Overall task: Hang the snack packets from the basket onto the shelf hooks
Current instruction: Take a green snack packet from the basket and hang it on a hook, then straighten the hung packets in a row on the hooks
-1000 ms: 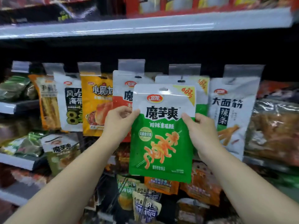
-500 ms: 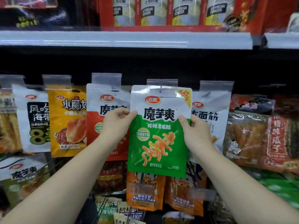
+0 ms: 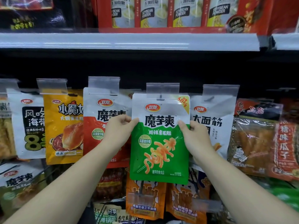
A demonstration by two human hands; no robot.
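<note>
I hold the green snack packet point(image 3: 159, 143) by its two sides, left hand point(image 3: 119, 133) and right hand point(image 3: 193, 136) both pinching it. Its top sits at the hook point(image 3: 160, 97) under a clear tag point(image 3: 162, 90); maybe it's on already.

Both forearms are bare from the frame's lower edge up to each grip, with no sleeve in sight. The left hand point(image 3: 116, 133) and right hand point(image 3: 193, 137) seem to wear no ring or watch, though the fingers are partly hidden.
</note>
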